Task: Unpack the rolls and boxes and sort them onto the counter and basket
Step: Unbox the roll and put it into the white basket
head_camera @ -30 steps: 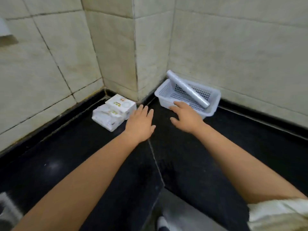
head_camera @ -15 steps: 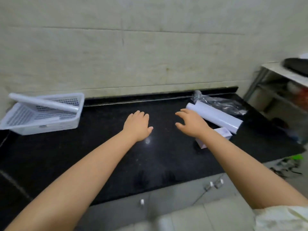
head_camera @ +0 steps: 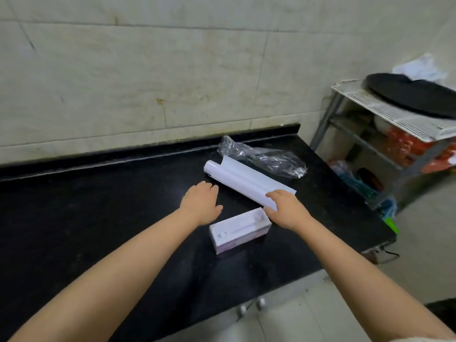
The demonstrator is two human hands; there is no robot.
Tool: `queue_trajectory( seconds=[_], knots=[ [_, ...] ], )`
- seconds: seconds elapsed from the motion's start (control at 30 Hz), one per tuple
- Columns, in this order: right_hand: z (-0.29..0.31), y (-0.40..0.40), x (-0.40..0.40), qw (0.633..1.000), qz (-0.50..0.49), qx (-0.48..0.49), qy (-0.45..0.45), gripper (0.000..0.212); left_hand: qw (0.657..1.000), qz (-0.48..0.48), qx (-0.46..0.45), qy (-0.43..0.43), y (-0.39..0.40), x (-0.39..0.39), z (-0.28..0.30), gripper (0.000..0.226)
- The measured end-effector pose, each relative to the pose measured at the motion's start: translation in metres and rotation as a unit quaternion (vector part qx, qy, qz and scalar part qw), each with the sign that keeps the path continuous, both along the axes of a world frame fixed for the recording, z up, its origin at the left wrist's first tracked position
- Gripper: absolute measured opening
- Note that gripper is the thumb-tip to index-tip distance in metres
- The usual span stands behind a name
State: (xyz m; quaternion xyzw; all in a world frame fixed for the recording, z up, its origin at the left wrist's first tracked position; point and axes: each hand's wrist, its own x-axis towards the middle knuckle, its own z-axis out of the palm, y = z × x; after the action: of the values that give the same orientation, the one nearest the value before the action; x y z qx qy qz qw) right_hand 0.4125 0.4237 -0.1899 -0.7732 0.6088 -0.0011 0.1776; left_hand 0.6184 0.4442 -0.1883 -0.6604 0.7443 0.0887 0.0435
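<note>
Our view is swinging rightward since half a second ago: the basket is dropping out of frame, and the white roll (head_camera: 249, 181) is now sitting near the middle, with both of our hands much closer to it. We are taking that roll as the landmark. It is lying flat on the black tabletop (head_camera: 98, 206), its long axis running from far-left to near-right, with a crumpled clear wrapper (head_camera: 264, 159) just behind it and a pale box (head_camera: 238, 229) just in front of it. Our right hand (head_camera: 286, 208) is resting its relaxed, uncurled fingers on the roll's near-right end, not gripping. Our left hand (head_camera: 201, 202) is hovering, fingers loosely straight, just in front of the roll's far-left end, apart from it. The right hand is nearer, so we judge it is leading the pickup.
</note>
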Motion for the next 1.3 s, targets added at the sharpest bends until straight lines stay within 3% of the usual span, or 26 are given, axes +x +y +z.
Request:
queue_trajectory(
  seconds=[0.27,0.47,0.6,0.73,0.87,0.93,1.1,1.3],
  knots=[
    [-0.030,-0.077,-0.014,1.000,0.013,0.023,0.013,0.047,0.999,0.024,0.035,0.028,-0.075,0.006,-0.035,0.050],
    [-0.037,-0.123,-0.025,1.000,-0.007,0.016,0.011,0.051,0.992,0.071,0.075,0.072,-0.111,-0.001,-0.060,0.040],
    [-0.054,-0.143,-0.022,0.998,-0.015,0.052,0.038,0.079,0.978,0.125,0.124,0.111,-0.117,-0.013,-0.079,0.037],
    [-0.072,-0.151,0.004,0.989,0.036,0.097,0.106,0.115,0.971,0.158,0.133,0.122,-0.113,-0.014,-0.089,0.037],
    [-0.085,-0.148,0.041,0.988,0.082,0.031,0.131,0.125,0.963,0.212,0.119,0.119,-0.106,-0.005,-0.086,0.044],
    [-0.092,-0.142,0.051,0.983,0.101,0.007,0.155,0.118,0.957,0.239,0.118,0.118,-0.100,0.000,-0.084,0.044],
    [-0.104,-0.144,0.046,0.983,0.099,0.017,0.155,0.064,0.935,0.314,0.109,0.123,-0.077,0.006,-0.083,0.044],
    [-0.096,-0.149,0.039,0.982,0.150,0.008,0.115,0.057,0.910,0.377,0.107,0.135,-0.040,0.005,-0.079,0.047]
  ],
)
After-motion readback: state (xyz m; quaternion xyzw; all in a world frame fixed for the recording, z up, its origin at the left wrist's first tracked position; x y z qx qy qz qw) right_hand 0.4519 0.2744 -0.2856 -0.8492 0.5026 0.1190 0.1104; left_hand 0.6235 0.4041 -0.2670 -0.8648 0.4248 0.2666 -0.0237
